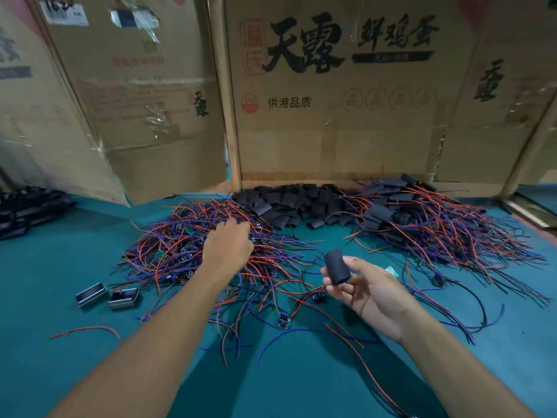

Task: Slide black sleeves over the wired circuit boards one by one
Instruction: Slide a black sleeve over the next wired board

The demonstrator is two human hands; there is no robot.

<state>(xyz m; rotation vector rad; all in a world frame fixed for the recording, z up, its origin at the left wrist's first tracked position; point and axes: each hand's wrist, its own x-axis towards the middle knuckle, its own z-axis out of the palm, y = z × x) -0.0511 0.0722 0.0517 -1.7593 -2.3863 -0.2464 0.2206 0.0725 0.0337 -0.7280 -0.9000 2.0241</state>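
My right hand [366, 292] holds one black sleeve [337, 266] upright between thumb and fingers, above the green table. My left hand [228, 247] reaches palm-down into a tangled pile of wired circuit boards [180, 245] with red and blue wires; its fingertips are buried among the wires, so what they hold is hidden. A heap of loose black sleeves [298, 206] lies at the back centre. To the right lies a second pile of sleeved boards [422, 224] with red and blue wires fanning out. A single bare board [284, 320] lies near the front.
Cardboard boxes [331, 116] wall off the back of the green table [75, 372]. Two small metal cases [107, 295] sit at the left front. More black items [27, 209] are stacked at the far left. Loose wires trail across the front of the table.
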